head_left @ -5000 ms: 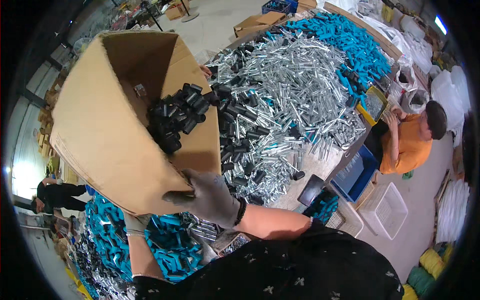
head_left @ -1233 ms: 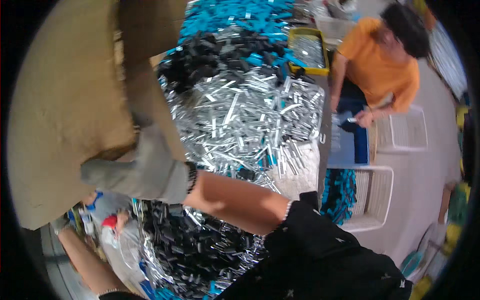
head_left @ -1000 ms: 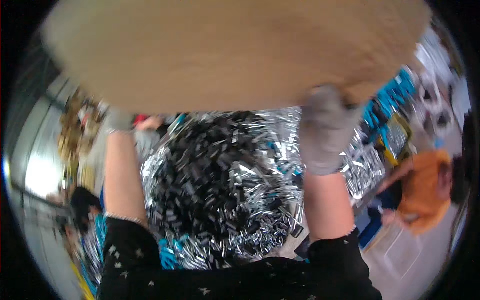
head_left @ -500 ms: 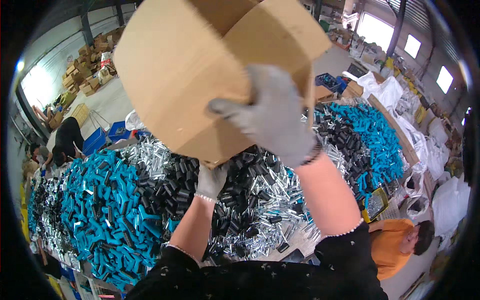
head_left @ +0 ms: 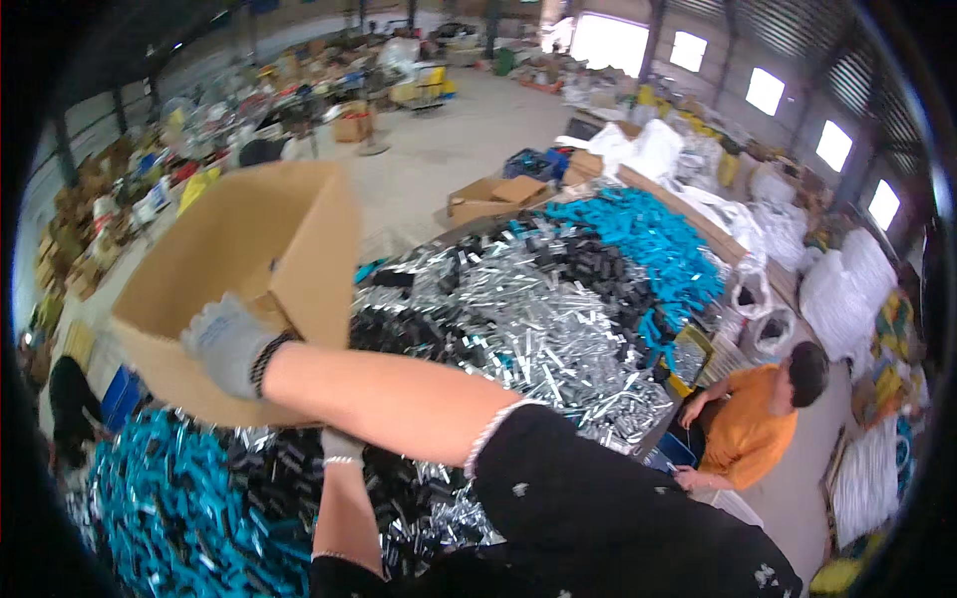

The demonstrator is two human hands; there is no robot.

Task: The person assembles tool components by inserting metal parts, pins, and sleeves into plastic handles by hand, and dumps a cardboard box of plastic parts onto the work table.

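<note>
A large brown cardboard box [head_left: 326, 274], open at the top and tilted, is held up over the heap at the left. My right hand [head_left: 231, 349], in a grey glove, reaches across to the left and grips the box at its near side, fingers over the cardboard. Under the box's lower edge is my left hand [head_left: 342, 444], also gloved, supporting it from below; its fingers are hidden behind the cardboard. Below lie teal plastic pieces [head_left: 184, 503], black pieces [head_left: 269, 483] and shiny metal pieces [head_left: 543, 324], heaped together.
A co-worker in an orange shirt [head_left: 750, 429] sits at the right beside a yellow-rimmed crate [head_left: 695, 357]. Another person in black [head_left: 72, 404] bends at the far left. An open carton [head_left: 493, 197] stands beyond the heap. White sacks [head_left: 847, 279] line the right side.
The view has swung to the right. The box has moved left and lower in the picture and tipped, so its inside now shows. My right arm now stretches across my left.
</note>
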